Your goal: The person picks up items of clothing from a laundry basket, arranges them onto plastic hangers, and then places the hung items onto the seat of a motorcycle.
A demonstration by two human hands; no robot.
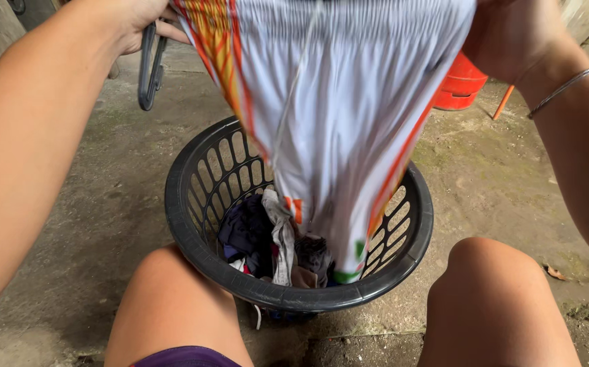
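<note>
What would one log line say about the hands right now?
left hand: holds garment and hanger | right hand: holds garment | garment hangs into basket | clothes in basket

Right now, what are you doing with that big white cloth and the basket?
A person holds up a white garment with orange stripes in both hands. The left hand also grips a dark hanger, and the right hand holds the garment's other side. The garment hangs down into a black laundry basket on the ground between the person's knees, with more clothes inside. An orange bucket stands behind.
</note>
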